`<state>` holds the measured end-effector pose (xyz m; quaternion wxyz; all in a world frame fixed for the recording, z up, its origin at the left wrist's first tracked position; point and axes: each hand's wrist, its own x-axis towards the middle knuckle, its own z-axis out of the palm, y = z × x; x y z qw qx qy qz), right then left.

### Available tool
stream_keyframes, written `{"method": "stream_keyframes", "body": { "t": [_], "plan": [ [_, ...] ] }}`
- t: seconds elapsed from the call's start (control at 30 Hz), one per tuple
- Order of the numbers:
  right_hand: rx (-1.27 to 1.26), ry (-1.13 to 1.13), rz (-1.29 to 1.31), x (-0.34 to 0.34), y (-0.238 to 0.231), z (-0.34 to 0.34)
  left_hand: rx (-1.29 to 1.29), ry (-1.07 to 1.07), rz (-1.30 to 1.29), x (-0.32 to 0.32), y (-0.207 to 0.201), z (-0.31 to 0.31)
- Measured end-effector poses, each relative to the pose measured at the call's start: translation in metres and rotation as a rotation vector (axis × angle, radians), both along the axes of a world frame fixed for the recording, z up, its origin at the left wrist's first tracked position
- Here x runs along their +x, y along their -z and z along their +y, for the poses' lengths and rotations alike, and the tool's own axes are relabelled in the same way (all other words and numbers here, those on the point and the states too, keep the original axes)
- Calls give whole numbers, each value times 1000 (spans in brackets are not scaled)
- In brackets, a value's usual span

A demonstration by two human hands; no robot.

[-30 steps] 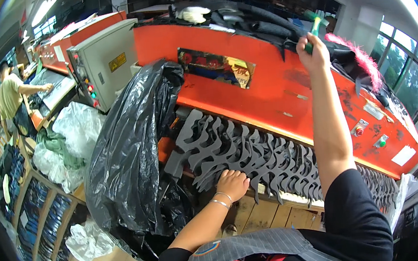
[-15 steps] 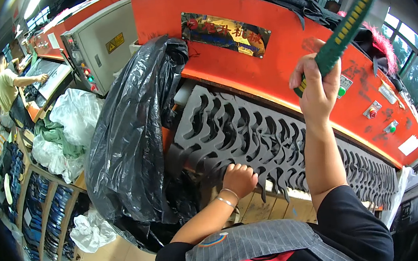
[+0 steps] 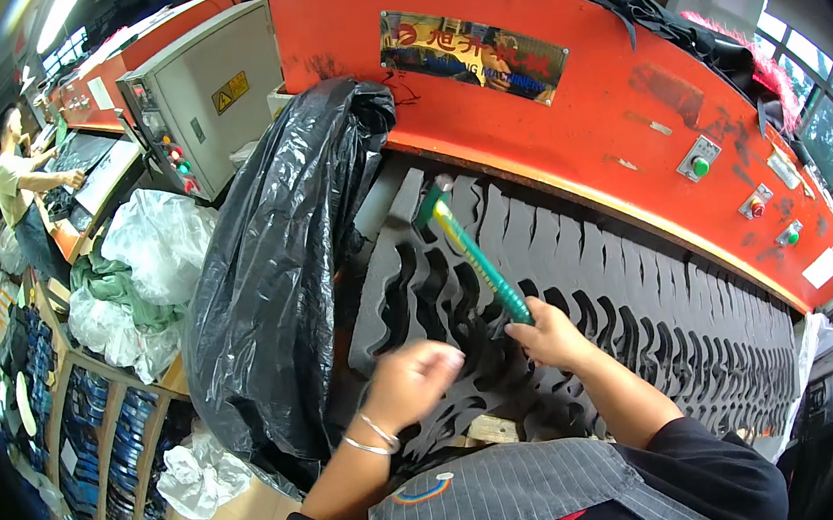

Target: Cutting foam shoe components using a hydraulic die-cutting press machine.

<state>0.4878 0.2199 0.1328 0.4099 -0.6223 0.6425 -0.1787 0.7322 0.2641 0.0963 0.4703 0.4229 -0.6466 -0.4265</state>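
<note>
My right hand [image 3: 551, 334] grips the green-and-yellow handle of a hammer [image 3: 482, 262]. The hammer head points away from me, over the far left part of a dark grey sheet [image 3: 389, 313]. Curved slots and wavy strips run in rows across this sheet, which looks like foam or rubber. Left of the hammer, over the near part of the sheet, is my left hand [image 3: 410, 383]. Its fingers are curled and slightly blurred, and whatever they may hold is hidden. Two bracelets circle that wrist.
A large orange machine [image 3: 603, 112] with push buttons stands behind the sheet. Black plastic sheeting [image 3: 268, 274] bulges at its left. Further left are clear plastic bags [image 3: 159, 240], a grey cabinet [image 3: 205, 90], a wooden rack [image 3: 102, 431] and another person [image 3: 19, 188] at a bench.
My right hand has swung the hammer down from high beside the orange machine to over the sheet. My left hand has come off the sheet's near edge and moved left. The view has shifted slightly.
</note>
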Motion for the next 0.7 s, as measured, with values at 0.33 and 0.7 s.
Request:
{"method": "stream_keyframes", "body": {
  "t": [0.33,0.7],
  "plan": [
    [-699,212,-664,-6,-141,-25,524,-349,209,95,106,-98],
    [-493,190,-1645,-154,-288,-236,782,103,751,85,52,-112]
  ]
}}
